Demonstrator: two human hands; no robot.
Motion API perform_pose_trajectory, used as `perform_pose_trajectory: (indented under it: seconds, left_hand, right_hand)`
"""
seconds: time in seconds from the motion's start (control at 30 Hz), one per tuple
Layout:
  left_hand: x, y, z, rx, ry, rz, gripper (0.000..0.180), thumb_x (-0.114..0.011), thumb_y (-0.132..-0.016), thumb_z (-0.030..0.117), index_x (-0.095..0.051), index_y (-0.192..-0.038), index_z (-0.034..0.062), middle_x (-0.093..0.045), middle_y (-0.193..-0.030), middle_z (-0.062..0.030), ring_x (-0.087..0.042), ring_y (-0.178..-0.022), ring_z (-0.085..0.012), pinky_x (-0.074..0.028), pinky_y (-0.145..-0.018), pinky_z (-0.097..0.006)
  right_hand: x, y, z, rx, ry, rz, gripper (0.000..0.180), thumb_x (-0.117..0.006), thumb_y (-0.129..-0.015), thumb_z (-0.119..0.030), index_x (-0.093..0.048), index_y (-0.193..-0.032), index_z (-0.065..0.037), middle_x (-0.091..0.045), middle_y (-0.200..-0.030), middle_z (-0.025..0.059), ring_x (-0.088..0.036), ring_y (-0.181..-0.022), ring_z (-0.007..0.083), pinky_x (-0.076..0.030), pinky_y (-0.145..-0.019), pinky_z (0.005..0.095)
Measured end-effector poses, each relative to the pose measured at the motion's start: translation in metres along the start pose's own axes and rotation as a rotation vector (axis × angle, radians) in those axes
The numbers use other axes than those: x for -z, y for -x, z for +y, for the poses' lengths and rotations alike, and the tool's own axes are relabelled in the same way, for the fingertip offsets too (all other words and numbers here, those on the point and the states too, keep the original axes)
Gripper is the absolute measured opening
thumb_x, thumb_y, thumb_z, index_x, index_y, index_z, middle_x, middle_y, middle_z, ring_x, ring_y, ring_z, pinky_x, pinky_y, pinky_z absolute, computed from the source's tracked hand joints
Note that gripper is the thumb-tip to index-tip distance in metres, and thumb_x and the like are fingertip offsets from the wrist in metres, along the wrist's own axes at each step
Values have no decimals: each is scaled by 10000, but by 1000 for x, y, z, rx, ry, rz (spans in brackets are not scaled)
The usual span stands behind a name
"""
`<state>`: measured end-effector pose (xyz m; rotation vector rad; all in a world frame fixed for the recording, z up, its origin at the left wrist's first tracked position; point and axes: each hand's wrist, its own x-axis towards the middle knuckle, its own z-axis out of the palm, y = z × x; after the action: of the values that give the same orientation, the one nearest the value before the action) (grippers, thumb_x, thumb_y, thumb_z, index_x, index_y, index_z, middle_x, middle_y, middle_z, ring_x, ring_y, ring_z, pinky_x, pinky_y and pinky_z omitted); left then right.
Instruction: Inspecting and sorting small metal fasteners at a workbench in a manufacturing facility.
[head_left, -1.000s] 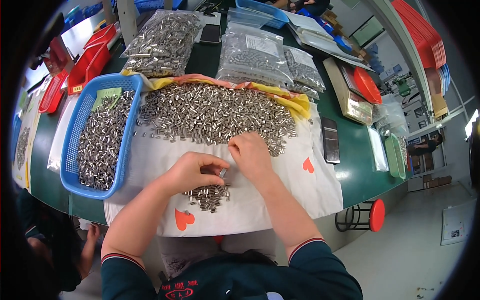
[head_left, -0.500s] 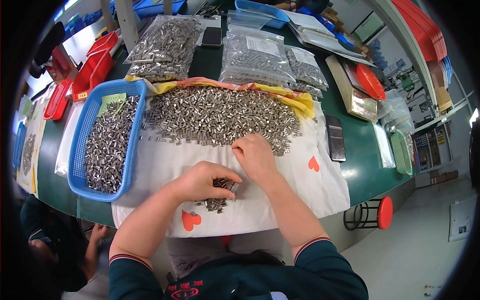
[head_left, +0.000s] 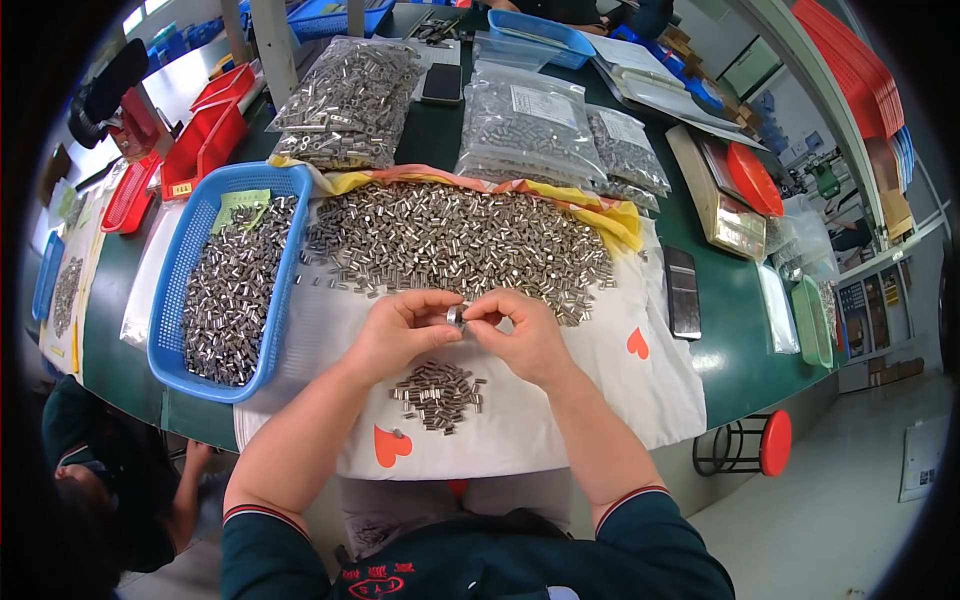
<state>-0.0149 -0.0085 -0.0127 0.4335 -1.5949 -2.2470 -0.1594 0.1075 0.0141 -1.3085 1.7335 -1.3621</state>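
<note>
Both hands are now being held raised off the cloth and brought together: a second ago the left hand (head_left: 400,335) was cupped low over the small sorted pile (head_left: 437,395) and the right hand (head_left: 520,335) was reaching into the large heap (head_left: 450,240). A small metal sleeve (head_left: 455,316) is being pinched between the fingertips of both hands — fingers closed on it from either side. This is being read as a move from gathering to inspecting a single piece.

Directly below the grip, the small sorted pile is lying on the white cloth (head_left: 600,400); just beyond the grip, the large heap is spread across the same cloth. Left of the grip, a blue basket (head_left: 170,300) is holding more sleeves. Farther beyond, clear bags (head_left: 520,125) of parts are resting on the green table (head_left: 740,330). Right of the grip, a dark phone (head_left: 682,290) is lying flat — beyond it, a scale (head_left: 715,200). Below right, a red stool (head_left: 770,442) is standing on the floor.
</note>
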Motion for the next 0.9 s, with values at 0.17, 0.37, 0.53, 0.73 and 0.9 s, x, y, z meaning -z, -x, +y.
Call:
perform_pose_trajectory:
  seconds: [0.17,0.37,0.53,0.73,0.9]
  left_hand:
    - [3,0,-3,-2,5,-5,354,-638,-749,-20,-531,-1086,-24,-598,-899,-40,-570,-796,-82,-475,-712,-209]
    - [2,-2,-5,16,-80,17,345,-650,-744,-11,-543,-1072,-31,-603,-866,-34,-564,-764,-71,-473,-690,-201]
    - [-2,-1,-1,40,-260,69,344,-656,-742,-5,-548,-1067,-39,-607,-849,-37,-565,-750,-73,-471,-677,-201]
    - [1,0,3,55,-66,44,349,-653,-744,-10,-546,-1074,-44,-599,-844,-28,-559,-746,-69,-471,-675,-202]
    - [-1,2,2,133,-113,-10,355,-649,-743,-20,-548,-1083,-33,-571,-820,0,-531,-721,-49,-463,-669,-184]
  right_hand:
    - [-3,-1,0,13,-15,-22,97,-615,-717,-16,-613,-814,-20,-588,-792,12,-514,-688,80,-429,-633,215]
    - [-7,1,-1,85,152,24,82,-627,-694,-22,-608,-772,-35,-599,-749,38,-555,-696,132,-446,-633,247]
    - [-12,2,3,282,448,90,82,-636,-666,-32,-595,-737,-40,-605,-742,61,-569,-696,225,-457,-644,303]
    - [-3,3,0,215,238,30,88,-649,-694,-56,-601,-762,-24,-618,-755,49,-573,-695,167,-457,-638,274]
    - [10,0,-10,-147,49,-132,99,-663,-711,-68,-621,-791,-27,-614,-750,17,-542,-674,92,-446,-640,233]
